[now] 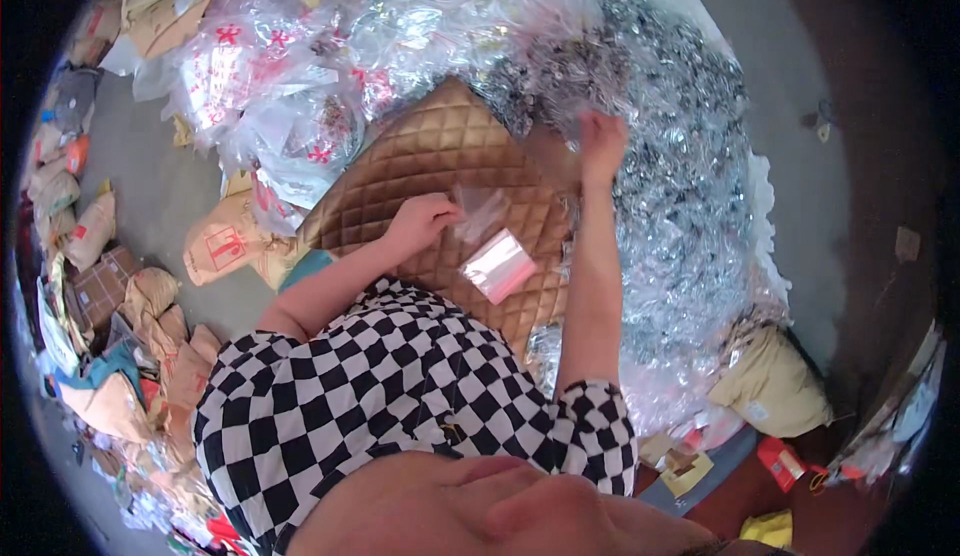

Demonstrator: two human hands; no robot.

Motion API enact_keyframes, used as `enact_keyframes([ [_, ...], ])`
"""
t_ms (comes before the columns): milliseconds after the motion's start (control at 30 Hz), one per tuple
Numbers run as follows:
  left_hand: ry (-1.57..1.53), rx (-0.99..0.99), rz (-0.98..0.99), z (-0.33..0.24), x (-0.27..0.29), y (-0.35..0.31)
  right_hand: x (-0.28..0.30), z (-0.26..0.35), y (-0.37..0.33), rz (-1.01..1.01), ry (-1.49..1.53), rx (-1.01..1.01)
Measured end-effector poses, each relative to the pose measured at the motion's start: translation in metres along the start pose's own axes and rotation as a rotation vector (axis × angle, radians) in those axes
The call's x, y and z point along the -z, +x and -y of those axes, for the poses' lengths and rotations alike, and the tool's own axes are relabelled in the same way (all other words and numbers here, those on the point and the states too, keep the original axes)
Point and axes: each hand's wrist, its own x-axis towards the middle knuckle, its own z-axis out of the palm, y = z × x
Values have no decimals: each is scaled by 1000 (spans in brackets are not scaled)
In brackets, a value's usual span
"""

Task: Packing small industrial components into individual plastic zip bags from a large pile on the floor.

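My left hand is closed, its fingertips pinching the edge of a small clear plastic bag above a brown quilted cloth. Just below that bag lies a stack of flat clear bags with a pink-red edge. My right hand reaches forward to the large heap of small clear packets, beside its dark grey part. Its fingers are drawn together at the edge of the heap, slightly blurred. What they hold, if anything, cannot be made out.
Large clear plastic bags with red marks lie at the far left. A brown paper sack stands left of the cloth, and several sacks crowd the left side. At right are a beige sack and a red packet.
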Motion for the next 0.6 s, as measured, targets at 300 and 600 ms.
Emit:
enact_keyframes([
  [300, -221, 316, 67, -18, 53, 23, 68, 88, 24, 176, 1527, -840],
  [600, 345, -274, -203, 3, 82, 26, -116, 185, 94, 315, 546, -317],
])
